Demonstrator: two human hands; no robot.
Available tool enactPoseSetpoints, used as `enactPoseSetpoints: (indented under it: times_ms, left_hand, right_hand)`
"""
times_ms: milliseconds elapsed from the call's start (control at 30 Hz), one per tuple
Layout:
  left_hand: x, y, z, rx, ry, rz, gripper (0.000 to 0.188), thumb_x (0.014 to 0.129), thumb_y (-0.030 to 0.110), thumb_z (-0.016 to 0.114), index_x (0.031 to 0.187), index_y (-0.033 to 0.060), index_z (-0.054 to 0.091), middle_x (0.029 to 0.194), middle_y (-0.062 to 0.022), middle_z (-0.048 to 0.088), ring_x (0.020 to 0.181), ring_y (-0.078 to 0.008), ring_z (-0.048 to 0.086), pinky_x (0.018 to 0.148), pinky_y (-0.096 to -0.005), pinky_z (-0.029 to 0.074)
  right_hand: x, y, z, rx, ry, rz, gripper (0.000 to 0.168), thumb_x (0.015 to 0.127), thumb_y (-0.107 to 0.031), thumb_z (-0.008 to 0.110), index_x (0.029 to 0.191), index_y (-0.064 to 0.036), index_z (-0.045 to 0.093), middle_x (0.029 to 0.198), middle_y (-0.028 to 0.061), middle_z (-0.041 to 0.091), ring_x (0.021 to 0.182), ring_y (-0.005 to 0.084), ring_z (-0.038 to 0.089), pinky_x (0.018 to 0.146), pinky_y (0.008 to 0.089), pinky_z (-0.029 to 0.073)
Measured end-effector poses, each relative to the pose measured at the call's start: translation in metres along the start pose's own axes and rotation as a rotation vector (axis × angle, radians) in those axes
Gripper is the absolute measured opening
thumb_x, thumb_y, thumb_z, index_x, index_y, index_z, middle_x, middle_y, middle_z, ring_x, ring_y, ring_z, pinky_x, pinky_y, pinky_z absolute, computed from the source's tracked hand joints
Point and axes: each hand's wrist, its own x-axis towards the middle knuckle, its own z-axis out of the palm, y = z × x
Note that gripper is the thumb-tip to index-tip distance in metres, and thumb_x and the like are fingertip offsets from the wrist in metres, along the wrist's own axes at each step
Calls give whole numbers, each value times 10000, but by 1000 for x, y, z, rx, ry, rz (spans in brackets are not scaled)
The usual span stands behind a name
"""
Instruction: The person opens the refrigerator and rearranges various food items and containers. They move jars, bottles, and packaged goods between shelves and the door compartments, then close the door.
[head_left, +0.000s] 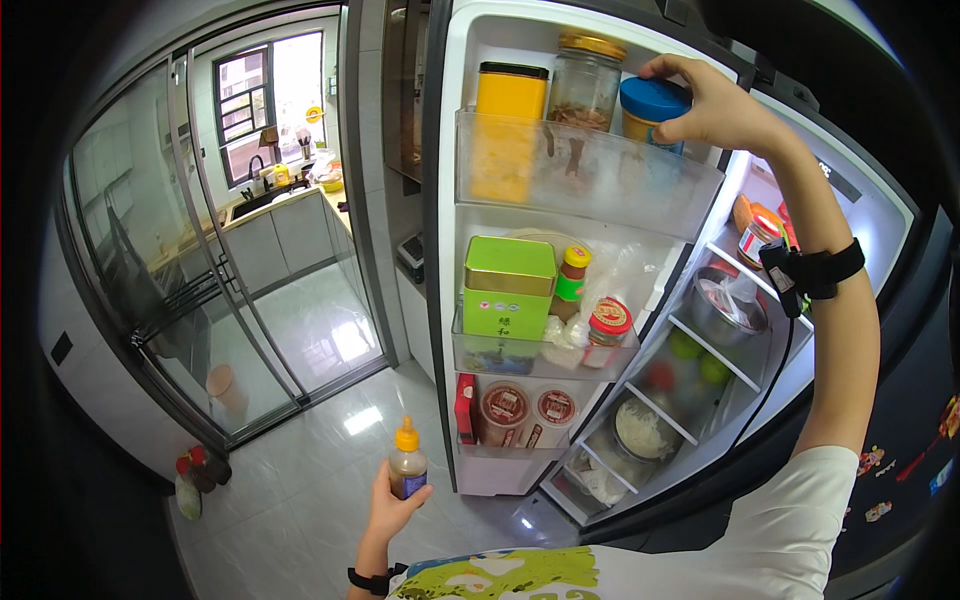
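Observation:
My right hand (709, 109) reaches to the top door shelf of an open refrigerator and grips a jar with a blue lid (654, 99) by that lid. The jar's lower part shows blurred through the clear shelf front (585, 176). Beside it stand a glass jar with a gold lid (586, 82) and a tall yellow canister with a black lid (511, 94). Low in front of me, my left hand (396, 502) holds a squeeze bottle with a yellow nozzle cap (407, 465) upright, away from the shelves.
On the middle door shelf are a green tin (506, 292), a yellow-capped bottle (571, 281) and a red-lidded jar (609, 322). Two red-lidded tubs (504, 412) sit below. A metal bowl (727, 300) is inside the refrigerator. A glass sliding door (180, 247) stands at left.

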Motion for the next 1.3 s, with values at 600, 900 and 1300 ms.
enactPoseSetpoints:
  times_ms: [600,900,1300]
  left_hand:
    - [39,26,21,-462,-192,17,650,747,340,790,1237,17,510,1269,-135,527,1138,-232,547,958,-408,462]
    - [78,130,107,-976,-775,201,894,572,679,797,1175,62,562,1293,-193,507,1201,-303,511,1015,-454,404]
    - [71,108,108,-1110,-824,254,1001,576,687,790,1207,-26,482,1079,-171,583,1027,-271,601,909,-375,505]
  right_hand:
    - [-57,-21,-57,342,484,174,643,793,-395,681,1318,-53,532,1076,127,620,1010,221,617,878,337,493]
    - [-145,-109,77,682,-395,-138,650,643,-225,786,1216,-30,549,1089,165,552,1047,290,572,918,357,461]
    - [-139,-93,85,893,-55,107,361,840,-265,724,1117,-48,644,947,34,639,826,96,582,661,252,490]
